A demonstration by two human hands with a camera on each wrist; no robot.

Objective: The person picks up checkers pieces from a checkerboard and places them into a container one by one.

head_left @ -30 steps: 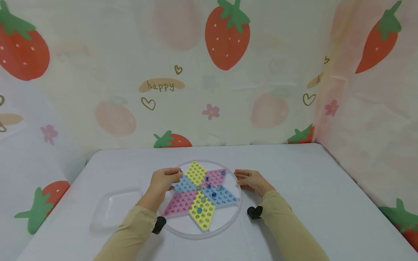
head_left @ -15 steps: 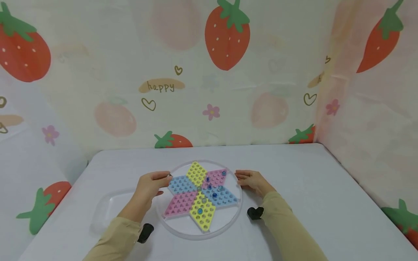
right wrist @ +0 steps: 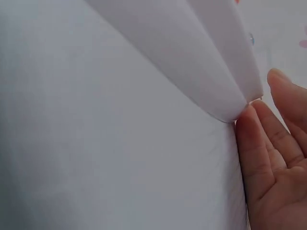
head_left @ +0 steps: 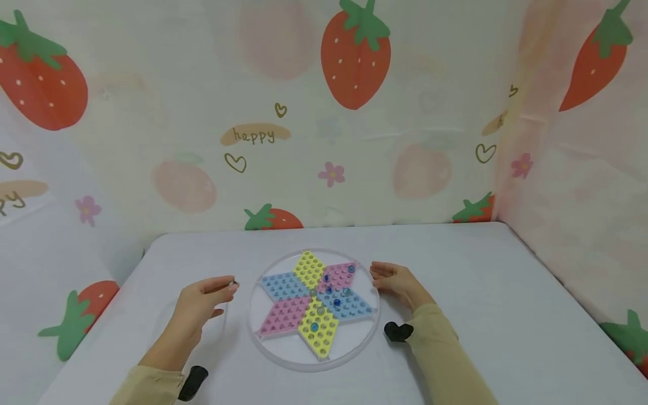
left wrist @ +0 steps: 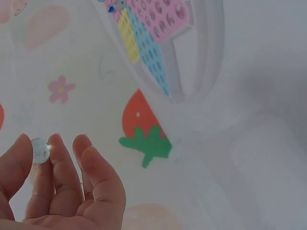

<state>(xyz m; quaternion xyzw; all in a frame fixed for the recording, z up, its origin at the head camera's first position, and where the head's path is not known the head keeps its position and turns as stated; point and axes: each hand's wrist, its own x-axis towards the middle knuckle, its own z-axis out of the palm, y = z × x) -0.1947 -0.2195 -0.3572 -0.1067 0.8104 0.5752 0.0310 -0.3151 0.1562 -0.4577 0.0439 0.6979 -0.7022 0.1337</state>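
Observation:
A round white Chinese checkers board (head_left: 313, 367) lies on the table, its star points yellow, pink and blue. Several marbles sit in it, among them a dark blue marble (head_left: 337, 302) and a lighter blue marble (head_left: 315, 327). Left of the board, my left hand (head_left: 194, 306) pinches a clear glass marble (left wrist: 41, 151) between thumb and fingertips, raised above the table. On the other side, my right hand (head_left: 400, 286) rests at the board's right rim, fingers fairly straight. The right wrist view shows its fingertips touching the rim's underside, thumb apart.
Under and beside my left hand is a clear plastic tray (left wrist: 235, 143), faint against the white tabletop (head_left: 445, 264). Behind the table hangs a strawberry-print cloth (head_left: 354, 135), which continues along both sides.
My left hand has moved left and toward me, away from the board's upper-left rim, with the marble in its fingers. My right hand stays by the right rim. The view has shifted slightly.

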